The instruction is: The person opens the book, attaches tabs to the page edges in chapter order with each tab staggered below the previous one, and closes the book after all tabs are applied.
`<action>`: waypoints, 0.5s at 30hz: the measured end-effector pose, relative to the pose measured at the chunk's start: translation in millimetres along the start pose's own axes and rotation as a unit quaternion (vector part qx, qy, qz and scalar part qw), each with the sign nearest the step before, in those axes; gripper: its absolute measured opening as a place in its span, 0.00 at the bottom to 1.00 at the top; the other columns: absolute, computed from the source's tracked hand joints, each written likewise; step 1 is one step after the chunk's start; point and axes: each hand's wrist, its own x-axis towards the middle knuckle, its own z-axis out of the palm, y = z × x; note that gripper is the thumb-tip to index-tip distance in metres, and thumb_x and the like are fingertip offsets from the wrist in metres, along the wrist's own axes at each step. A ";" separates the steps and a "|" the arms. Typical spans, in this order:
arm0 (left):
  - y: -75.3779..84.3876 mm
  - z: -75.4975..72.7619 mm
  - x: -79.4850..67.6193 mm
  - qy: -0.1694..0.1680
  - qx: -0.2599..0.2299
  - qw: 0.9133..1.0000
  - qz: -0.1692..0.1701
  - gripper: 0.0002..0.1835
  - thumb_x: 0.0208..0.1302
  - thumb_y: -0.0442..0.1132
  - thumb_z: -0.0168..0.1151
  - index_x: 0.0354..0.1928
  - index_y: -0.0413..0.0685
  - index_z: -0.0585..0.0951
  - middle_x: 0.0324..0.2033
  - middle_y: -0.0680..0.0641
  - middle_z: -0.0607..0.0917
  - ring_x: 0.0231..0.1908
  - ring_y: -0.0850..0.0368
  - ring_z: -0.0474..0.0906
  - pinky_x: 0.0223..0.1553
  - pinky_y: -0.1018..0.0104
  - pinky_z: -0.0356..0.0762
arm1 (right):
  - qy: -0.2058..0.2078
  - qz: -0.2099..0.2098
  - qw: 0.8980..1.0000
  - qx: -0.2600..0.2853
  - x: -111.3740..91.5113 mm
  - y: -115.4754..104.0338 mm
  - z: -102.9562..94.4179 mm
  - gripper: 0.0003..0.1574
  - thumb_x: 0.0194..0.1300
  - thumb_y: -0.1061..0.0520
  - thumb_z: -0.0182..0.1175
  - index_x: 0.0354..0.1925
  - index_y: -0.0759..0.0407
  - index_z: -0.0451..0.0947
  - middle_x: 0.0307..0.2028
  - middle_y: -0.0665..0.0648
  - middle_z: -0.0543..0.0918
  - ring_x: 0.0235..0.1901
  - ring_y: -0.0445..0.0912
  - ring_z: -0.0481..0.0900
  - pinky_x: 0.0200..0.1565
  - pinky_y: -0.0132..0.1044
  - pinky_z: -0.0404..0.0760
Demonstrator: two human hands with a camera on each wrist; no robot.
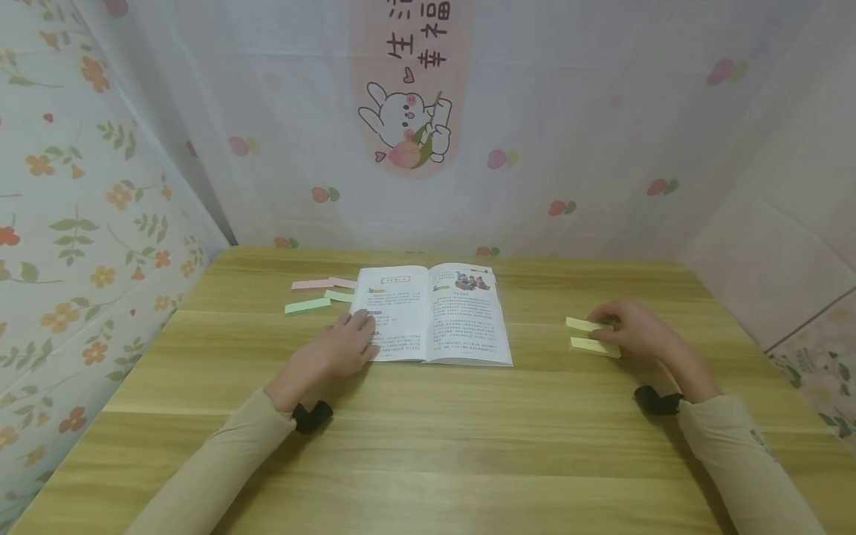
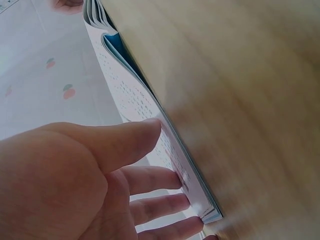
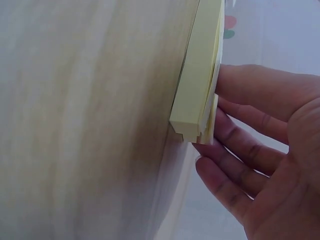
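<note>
An open book (image 1: 468, 327) with printed pages lies on the table. My left hand (image 1: 344, 345) rests on its left page, fingers spread toward the outer edge; in the left wrist view the thumb and fingertips (image 2: 184, 201) touch the page. At the right, two pads of yellow sticky notes lie one behind the other, a far pad (image 1: 580, 324) and a near pad (image 1: 591, 346). My right hand (image 1: 635, 327) is at their right ends, with thumb and bent fingers pinching at the far pad. In the right wrist view the near yellow pad (image 3: 197, 85) partly hides the fingertips.
Left of the book lie pink sticky notes (image 1: 312, 284) and green sticky notes (image 1: 307, 306), some against the book's edge. The wooden table (image 1: 428, 446) meets a patterned curtain (image 1: 281, 148) at the back. Black straps are on both wrists.
</note>
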 end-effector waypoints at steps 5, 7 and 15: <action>-1.7 0.4 1.9 0.002 0.000 1.000 0.000 0.28 0.78 0.41 0.48 0.70 0.26 0.63 0.68 0.31 0.63 0.65 0.33 0.62 0.61 0.37 0.68 | 0.002 0.016 1.000 0.012 1.0 1.2 1.0 0.17 0.66 0.52 0.70 0.46 0.64 0.84 0.46 0.64 0.86 0.50 0.65 0.81 0.51 0.62 0.77; -2.9 1.0 2.8 0.007 0.000 1.000 0.001 0.27 0.78 0.42 0.49 0.68 0.27 0.65 0.66 0.32 0.65 0.62 0.34 0.65 0.59 0.38 0.71 | 0.004 0.019 1.000 0.021 1.3 1.3 1.0 0.17 0.66 0.52 0.69 0.46 0.64 0.84 0.45 0.63 0.86 0.50 0.65 0.81 0.51 0.62 0.78; -6.0 0.5 4.2 0.034 -0.020 0.999 0.011 0.16 0.75 0.40 0.53 0.54 0.33 0.74 0.58 0.34 0.72 0.54 0.37 0.70 0.52 0.43 0.75 | 0.024 0.021 0.999 0.038 1.5 -1.2 -0.9 0.17 0.67 0.55 0.67 0.48 0.67 0.83 0.45 0.65 0.85 0.46 0.64 0.82 0.48 0.60 0.80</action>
